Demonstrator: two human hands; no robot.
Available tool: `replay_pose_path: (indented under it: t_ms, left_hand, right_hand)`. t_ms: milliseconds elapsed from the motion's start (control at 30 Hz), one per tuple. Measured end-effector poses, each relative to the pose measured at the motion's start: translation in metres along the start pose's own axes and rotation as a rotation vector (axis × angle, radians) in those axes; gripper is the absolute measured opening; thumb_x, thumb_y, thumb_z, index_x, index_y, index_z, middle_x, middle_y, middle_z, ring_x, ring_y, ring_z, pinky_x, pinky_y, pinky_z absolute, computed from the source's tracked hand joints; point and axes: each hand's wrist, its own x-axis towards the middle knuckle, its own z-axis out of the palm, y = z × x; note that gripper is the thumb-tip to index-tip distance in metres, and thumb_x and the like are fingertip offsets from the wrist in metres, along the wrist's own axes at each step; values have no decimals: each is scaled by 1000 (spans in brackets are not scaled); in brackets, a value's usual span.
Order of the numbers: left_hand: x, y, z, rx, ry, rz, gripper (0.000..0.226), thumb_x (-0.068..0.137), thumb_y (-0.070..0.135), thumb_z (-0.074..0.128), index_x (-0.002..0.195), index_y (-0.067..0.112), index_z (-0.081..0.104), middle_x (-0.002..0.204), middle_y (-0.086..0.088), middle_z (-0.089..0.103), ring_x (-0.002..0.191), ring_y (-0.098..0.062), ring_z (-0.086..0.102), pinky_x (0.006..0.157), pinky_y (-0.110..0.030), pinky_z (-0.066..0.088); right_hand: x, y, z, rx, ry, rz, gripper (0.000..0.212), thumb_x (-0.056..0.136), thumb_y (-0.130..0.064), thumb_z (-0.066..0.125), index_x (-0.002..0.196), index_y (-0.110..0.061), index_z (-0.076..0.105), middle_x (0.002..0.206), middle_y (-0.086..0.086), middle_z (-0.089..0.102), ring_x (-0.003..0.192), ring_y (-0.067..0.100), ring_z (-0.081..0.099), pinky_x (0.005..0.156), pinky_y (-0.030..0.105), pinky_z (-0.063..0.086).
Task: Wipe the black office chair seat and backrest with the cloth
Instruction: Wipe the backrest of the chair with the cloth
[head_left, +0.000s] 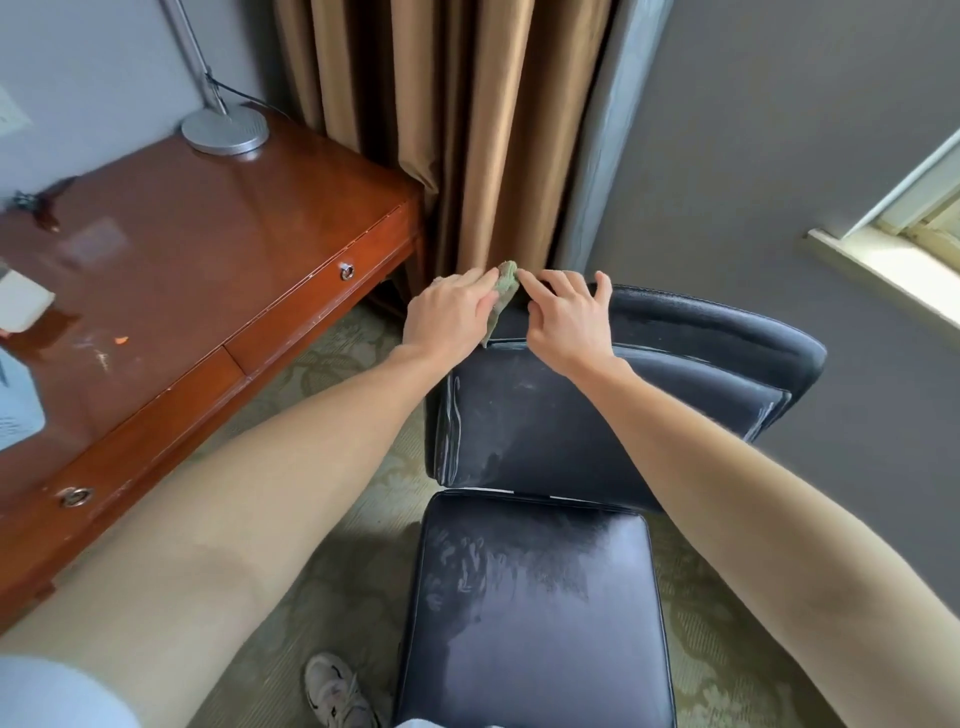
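Black office chair: seat (535, 613) in the lower centre of the head view, backrest (597, 410) beyond it, both showing pale streaks and smears on the glossy upholstery. No brand, label or legible writing shows on the chair or on anything nearby.

Cloth (505, 291): small, green, bunched at the top left corner of the backrest, hanging a little way down its edge.

Left hand (451, 314): at the backrest's top corner, fingers curled over the cloth and pinching it against the chair.

Right hand (569, 319): just beside the left, forefinger and thumb touching the cloth's upper end, the remaining fingers spread loosely and resting on the backrest top.

Surroundings: wooden desk (218, 260) to the left, well polished, with two ring pulls on its drawer fronts; round metal lamp base (225, 130) at its far corner, stem rising out of view. White papers at the desk's left edge, print too blurred to read. Brown curtain (441, 130) hangs directly behind the chair's top corner. Grey wall to the right, window sill (883, 270) at the far right. Patterned green carpet (332, 374) beneath. One light shoe (337, 691) beside the seat's near left corner.
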Motion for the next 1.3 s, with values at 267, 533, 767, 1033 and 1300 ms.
replay_pose_path:
  t_ms: [267, 533, 767, 1033, 1300]
  left_hand:
    - [-21, -25, 8, -159, 65, -81, 39, 104, 22, 42, 142, 14, 50, 150, -5, 44, 138, -24, 41, 104, -45, 42]
    - [-38, -36, 14, -360, 167, -165, 39, 103, 22, 47, 140, 13, 52, 147, -4, 47, 126, -25, 55, 103, -33, 43]
    - [-43, -45, 15, -469, 207, -226, 37, 102, 25, 50, 138, 15, 55, 141, -1, 54, 125, -19, 55, 98, -18, 38]
    - [-38, -70, 24, -674, 155, -158, 38, 100, 25, 52, 137, 19, 56, 138, 2, 56, 127, -7, 49, 104, -14, 37]
    - [-42, -91, 42, -816, 151, -103, 37, 100, 26, 54, 135, 15, 58, 131, -3, 61, 120, -13, 58, 100, -22, 46]
  right_hand:
    - [0, -16, -8, -59, -103, 15, 56, 87, -18, 44, 142, -32, 43, 130, 13, 53, 123, 32, 44, 106, 66, 15]
    - [0, -28, -7, -159, -132, 5, 50, 96, -48, 39, 145, -39, 33, 139, 14, 45, 128, 35, 39, 105, 70, 14]
    - [-8, -57, 15, -236, -77, -137, 59, 91, -35, 50, 147, -28, 32, 144, 15, 40, 129, 39, 38, 102, 73, 20]
    - [-9, -67, 19, -257, -40, -56, 51, 88, -32, 48, 139, -27, 43, 130, 15, 49, 120, 39, 44, 101, 73, 22]
    - [-6, -81, 22, -241, -16, 20, 51, 83, -30, 53, 134, -24, 48, 127, 16, 49, 123, 37, 41, 104, 74, 17]
